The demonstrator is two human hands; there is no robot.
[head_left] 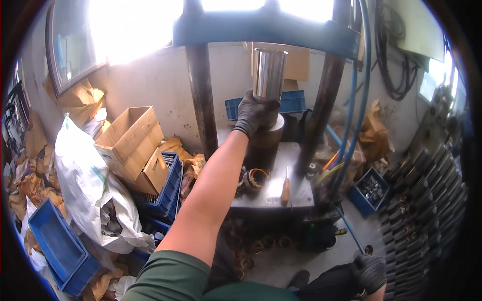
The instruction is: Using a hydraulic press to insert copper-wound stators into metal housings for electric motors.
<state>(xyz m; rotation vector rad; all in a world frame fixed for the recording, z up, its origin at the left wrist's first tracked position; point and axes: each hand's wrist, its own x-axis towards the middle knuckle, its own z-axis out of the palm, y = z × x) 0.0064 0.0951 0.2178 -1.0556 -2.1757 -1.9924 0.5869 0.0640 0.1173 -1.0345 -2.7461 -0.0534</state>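
The fingers of your gloved left hand (255,113) are closed around the lower part of a shiny metal cylinder (270,75), holding it upright with its open rim on top. It is over a dark cylindrical block (262,150) with a pale top, under the blue crossbeam (266,29) of the press; your hand hides whether the two touch. The fingers of your gloved right hand (370,273), down near the lower edge, are curled around the end of a blue lever (350,228).

Near the block's foot, on the metal worktop (301,199), you have a ring wound with coloured wire (256,178) and, to its right, a wooden-handled tool (286,191) with its tip pointing away from you. More copper-coloured rings (246,264) lie on the floor below.

Farther out to your left are a cardboard box (128,138), a white sack (83,173) and blue bins (56,241). To your right, a blue bin of metal parts (370,190) sits near rows of dark cylindrical parts (422,226).
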